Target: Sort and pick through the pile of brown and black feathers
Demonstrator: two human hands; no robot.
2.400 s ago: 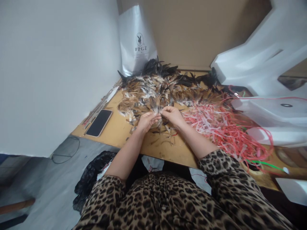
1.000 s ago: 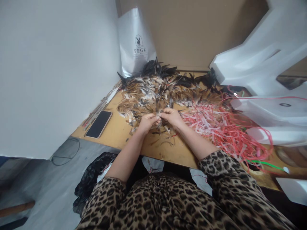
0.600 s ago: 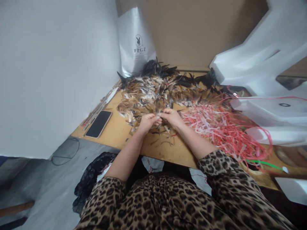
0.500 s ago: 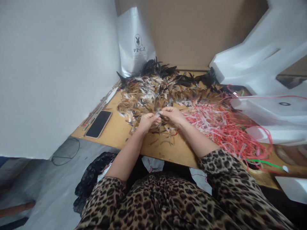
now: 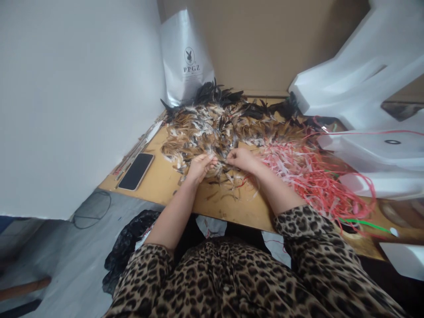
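A big heap of brown, white and black feathers (image 5: 215, 123) covers the back of a wooden table (image 5: 159, 181). At the heap's near edge my left hand (image 5: 198, 166) and my right hand (image 5: 242, 159) sit close together, a small gap between them. Both are closed in a pinch on feathers stretched between them. Loose feather bits lie on the wood just in front of the hands.
A tangle of red and pink plastic strips (image 5: 308, 176) spreads to the right. A black phone (image 5: 137, 171) lies at the left by thin sticks. A silver bag (image 5: 187, 57) stands at the back, white foam pieces (image 5: 364, 88) at the right, a black bag (image 5: 127, 247) below the table.
My hands, which were touching over the feathers, have drawn slightly apart, the left toward the left and the right staying near the pink strips. Nothing else on the table has shifted.
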